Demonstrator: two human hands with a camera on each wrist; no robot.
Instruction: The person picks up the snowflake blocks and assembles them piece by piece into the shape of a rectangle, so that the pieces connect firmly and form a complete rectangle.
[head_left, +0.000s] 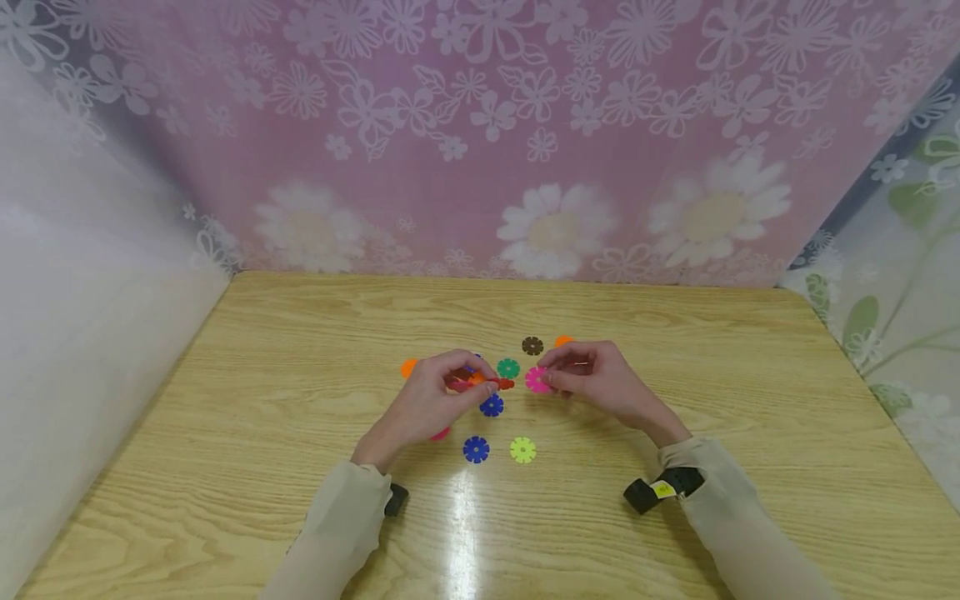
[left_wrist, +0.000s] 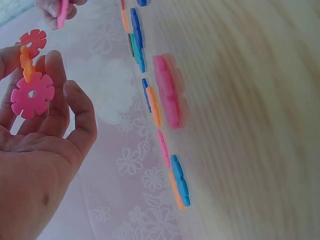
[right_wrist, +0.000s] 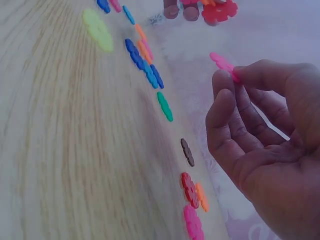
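Observation:
My left hand point(head_left: 431, 396) pinches a small chain of notched plastic discs above the table. In the left wrist view the chain has a pinkish-red disc point(left_wrist: 44, 97), an orange disc point(left_wrist: 27, 63) edge-on in the middle and a red disc point(left_wrist: 36, 41) at the far end. Facing it, my right hand point(head_left: 603, 383) holds a single pink disc point(head_left: 536, 380) between thumb and fingertip. A gap separates this pink disc point(right_wrist: 225, 66) from the chain. On the table between and just below the hands lie a green disc point(head_left: 508, 367) and a blue disc point(head_left: 492, 407).
Nearer the front edge lie another blue disc point(head_left: 476, 450) and a yellow-green disc point(head_left: 522, 450). A brown disc point(head_left: 532, 346) and an orange disc point(head_left: 565, 342) lie farther back. Another orange disc point(head_left: 408, 368) sits left. Patterned curtains border the wooden table point(head_left: 225, 467).

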